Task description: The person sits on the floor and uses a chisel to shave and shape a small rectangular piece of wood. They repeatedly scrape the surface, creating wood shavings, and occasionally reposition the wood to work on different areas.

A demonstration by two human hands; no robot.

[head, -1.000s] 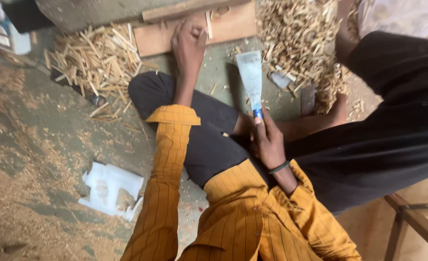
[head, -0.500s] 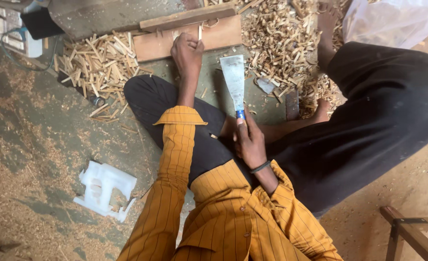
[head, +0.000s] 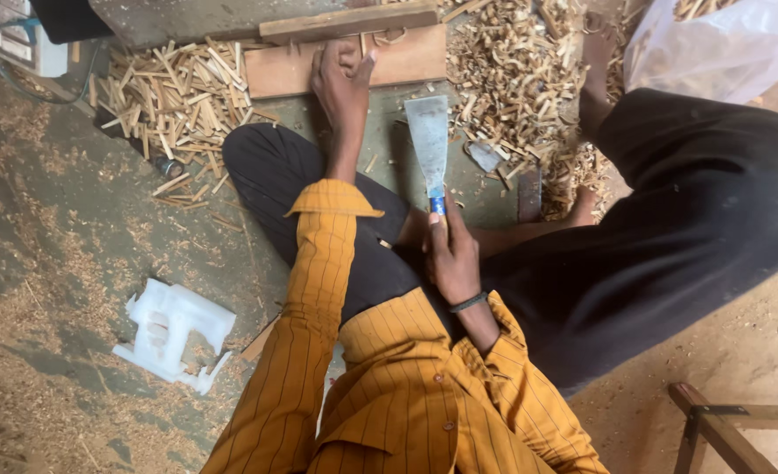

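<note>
My left hand point(head: 343, 81) reaches forward and rests on a flat wooden board point(head: 406, 60) on the floor, fingers curled on a thin wooden stick. My right hand point(head: 452, 254) is closed on the blue handle of a broad flat metal blade point(head: 428, 140), which points away from me over the floor. I sit on the ground in yellow striped sleeves and dark trousers, knees spread to both sides.
A pile of split wooden sticks point(head: 174, 88) lies at the far left, a heap of wood shavings point(head: 520, 79) at the far right. A white plastic part point(head: 174, 329) lies on the sawdust floor at left. A wooden frame point(head: 722, 426) stands at lower right. A white bag point(head: 722, 44) is at top right.
The view has shifted slightly. My right hand with the blade has drifted a little left and toward me. My left hand stays on the board.
</note>
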